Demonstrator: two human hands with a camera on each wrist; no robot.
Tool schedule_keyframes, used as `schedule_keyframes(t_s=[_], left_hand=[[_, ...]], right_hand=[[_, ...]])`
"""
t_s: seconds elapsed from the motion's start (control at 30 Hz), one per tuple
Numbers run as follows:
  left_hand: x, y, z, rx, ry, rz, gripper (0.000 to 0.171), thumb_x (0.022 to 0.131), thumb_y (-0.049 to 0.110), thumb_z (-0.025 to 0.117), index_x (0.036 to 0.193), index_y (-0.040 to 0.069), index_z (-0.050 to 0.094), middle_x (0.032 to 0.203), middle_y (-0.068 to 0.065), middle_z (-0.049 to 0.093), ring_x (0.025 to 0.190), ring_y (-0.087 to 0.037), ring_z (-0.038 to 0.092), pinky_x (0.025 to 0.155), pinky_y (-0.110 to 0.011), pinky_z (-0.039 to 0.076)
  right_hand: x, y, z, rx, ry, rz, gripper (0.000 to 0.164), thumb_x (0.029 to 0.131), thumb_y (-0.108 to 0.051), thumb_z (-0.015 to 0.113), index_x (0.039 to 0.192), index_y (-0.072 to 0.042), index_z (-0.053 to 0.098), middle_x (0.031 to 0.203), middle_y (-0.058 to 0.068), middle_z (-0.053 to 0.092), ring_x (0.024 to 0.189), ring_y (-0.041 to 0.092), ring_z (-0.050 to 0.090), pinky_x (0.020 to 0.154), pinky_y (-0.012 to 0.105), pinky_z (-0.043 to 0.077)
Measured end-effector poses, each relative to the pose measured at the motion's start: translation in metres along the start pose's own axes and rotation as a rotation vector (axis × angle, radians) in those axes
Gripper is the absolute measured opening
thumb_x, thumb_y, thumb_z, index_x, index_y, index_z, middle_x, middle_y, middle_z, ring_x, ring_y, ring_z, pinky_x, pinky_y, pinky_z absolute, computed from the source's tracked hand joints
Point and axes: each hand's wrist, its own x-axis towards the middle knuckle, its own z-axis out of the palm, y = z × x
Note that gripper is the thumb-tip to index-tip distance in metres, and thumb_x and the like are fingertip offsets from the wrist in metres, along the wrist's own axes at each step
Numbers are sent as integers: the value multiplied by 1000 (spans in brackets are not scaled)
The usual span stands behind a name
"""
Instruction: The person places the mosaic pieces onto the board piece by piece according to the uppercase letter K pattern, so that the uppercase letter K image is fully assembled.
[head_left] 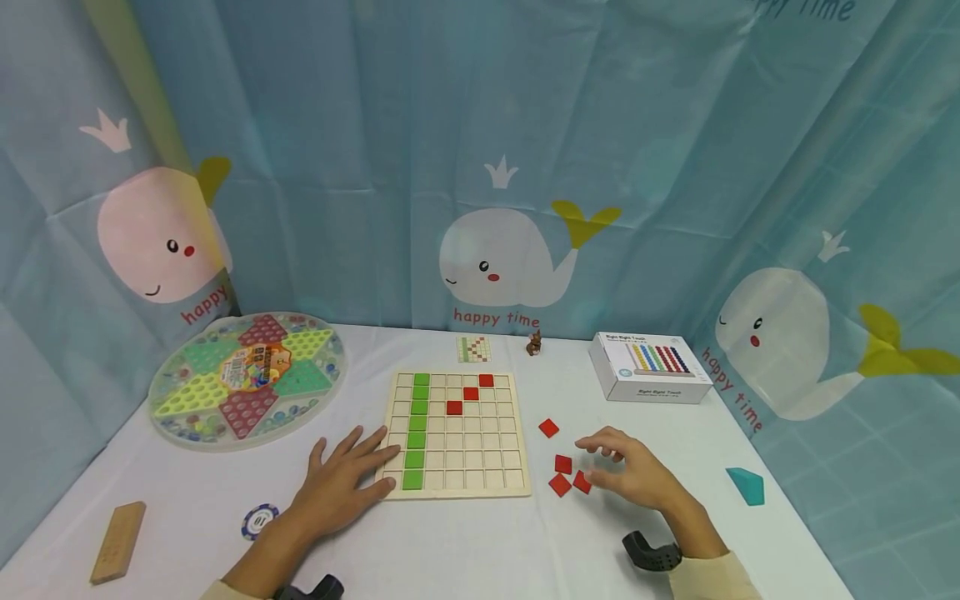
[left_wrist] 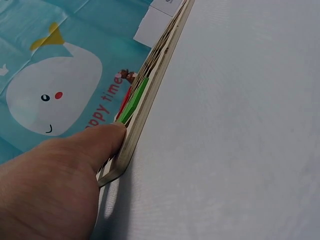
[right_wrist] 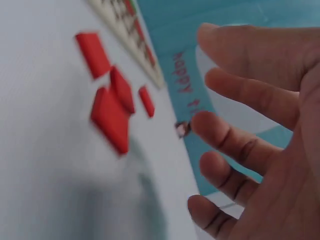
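Observation:
A wooden grid board [head_left: 480, 461] lies on the white table with a column of green square tiles [head_left: 417, 423]. Three red tiles [head_left: 454, 407] sit in its upper cells, stepping up to the right. My left hand [head_left: 335, 490] rests with spread fingers on the board's left edge; in the left wrist view its thumb [left_wrist: 102, 142] touches the rim beside a green tile [left_wrist: 134, 101]. Right of the board lie several loose red tiles [head_left: 560, 485]. Just beside them hovers my right hand [head_left: 633, 472], its fingers loosely bent and holding nothing, as the right wrist view also shows.
Behind the board are a small pattern card [head_left: 474, 349] and a brown figurine [head_left: 533, 342]. A white box [head_left: 651, 368] stands back right, a teal piece [head_left: 747, 486] nearer. On the left are a round marble game board [head_left: 247, 379], a poker chip [head_left: 259, 522] and a wooden block [head_left: 118, 542].

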Motion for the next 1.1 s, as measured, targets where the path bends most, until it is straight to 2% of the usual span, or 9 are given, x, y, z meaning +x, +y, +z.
schedule_keyframes(t_s=[0.07, 0.23, 0.37, 0.57, 0.8, 0.97, 1.1], left_hand=[[0, 0, 0, -1, 4, 3, 48, 86, 48, 68, 128, 24, 65, 146, -1, 45, 138, -38, 27, 103, -69, 1], [0, -1, 2, 0, 5, 3, 48, 85, 46, 69, 128, 23, 66, 146, -2, 45, 138, -38, 28, 103, -69, 2], [0, -1, 2, -2, -1, -3, 48, 85, 46, 69, 128, 23, 65, 146, -2, 45, 138, -38, 27, 103, -69, 1], [0, 0, 1, -11, 13, 5, 49, 86, 47, 68, 128, 23, 66, 146, -3, 46, 138, -39, 28, 103, -70, 2], [-1, 0, 2, -10, 3, 2, 48, 86, 46, 69, 128, 23, 66, 146, -3, 45, 138, -39, 27, 103, -70, 1], [0, -1, 3, -8, -5, -2, 48, 86, 47, 68, 128, 23, 65, 147, -2, 44, 138, -38, 27, 103, -69, 1], [0, -2, 2, -4, 6, 9, 48, 87, 48, 67, 129, 23, 65, 147, -1, 44, 138, -38, 27, 103, -69, 1]], right_hand=[[-3, 7, 0, -8, -41, 5, 35, 85, -19, 74, 119, -14, 67, 107, -1, 62, 96, 25, 53, 81, 45, 47], [-6, 14, 3, -28, -135, 52, 34, 84, -13, 72, 116, -19, 69, 108, -4, 57, 103, 22, 49, 86, 49, 43], [-5, 15, 6, -76, -168, 93, 36, 82, -6, 73, 112, -25, 71, 107, -5, 51, 107, 23, 45, 91, 53, 41], [-2, 16, 9, -149, -131, 108, 30, 81, -9, 77, 99, -30, 68, 103, -10, 49, 106, 21, 45, 94, 53, 41], [-5, 19, 11, -193, -65, 79, 15, 84, -18, 76, 92, -26, 66, 100, -12, 52, 98, 17, 51, 87, 48, 46], [-8, 18, 12, -194, -74, 147, 24, 77, -29, 82, 97, -32, 67, 103, -13, 49, 102, 17, 48, 90, 48, 45], [-7, 16, 14, -213, -82, 159, 26, 76, -23, 82, 93, -35, 65, 103, -12, 48, 104, 19, 46, 91, 51, 42]])
